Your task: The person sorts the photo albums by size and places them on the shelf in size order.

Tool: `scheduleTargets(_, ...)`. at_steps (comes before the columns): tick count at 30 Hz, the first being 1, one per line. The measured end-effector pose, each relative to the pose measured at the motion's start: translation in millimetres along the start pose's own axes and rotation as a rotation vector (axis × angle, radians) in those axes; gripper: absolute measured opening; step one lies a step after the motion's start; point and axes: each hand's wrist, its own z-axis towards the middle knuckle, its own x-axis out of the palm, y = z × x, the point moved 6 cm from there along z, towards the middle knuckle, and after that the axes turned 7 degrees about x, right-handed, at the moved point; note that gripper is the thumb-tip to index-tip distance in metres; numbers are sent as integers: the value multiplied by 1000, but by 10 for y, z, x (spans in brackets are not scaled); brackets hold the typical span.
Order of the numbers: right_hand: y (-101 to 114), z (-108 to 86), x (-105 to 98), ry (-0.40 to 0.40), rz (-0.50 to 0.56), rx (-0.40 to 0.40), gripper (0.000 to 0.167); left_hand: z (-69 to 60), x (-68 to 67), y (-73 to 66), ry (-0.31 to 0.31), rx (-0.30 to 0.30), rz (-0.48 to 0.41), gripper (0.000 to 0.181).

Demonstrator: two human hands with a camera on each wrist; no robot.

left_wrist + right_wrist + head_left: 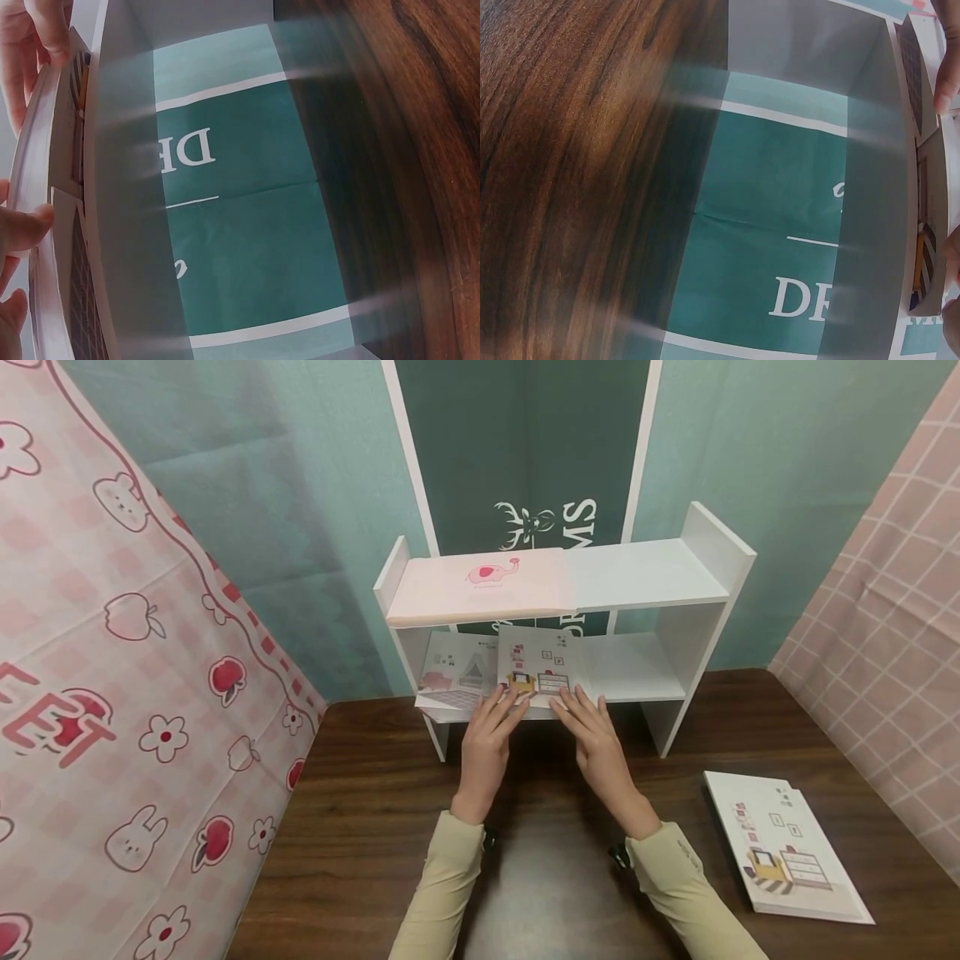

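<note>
A white book (543, 652) with a drawn room on its cover lies flat on the middle shelf (637, 668) of a white rack. It overlaps a second book (457, 664) with a tent drawing, at its left. My left hand (486, 747) rests its extended fingers on the front of the books, around where the two meet. My right hand (596, 747) touches the room book's front right part with fingers stretched forward. Both wrist views show fingertips against the books' front edges; most of each hand is out of frame there.
On the rack's top board lies a pink book (483, 585) with an elephant. A stack of white books (787, 852) sits at the right of the dark wooden table (337, 860). Patterned cloth hangs to the left, a green curtain behind, and pink checked cloth to the right.
</note>
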Motion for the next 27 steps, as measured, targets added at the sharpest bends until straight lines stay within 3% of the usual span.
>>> scheduleTargets(27, -10, 8, 6, -23, -2, -29, 75, 18, -7, -5, -9, 10, -4, 53)
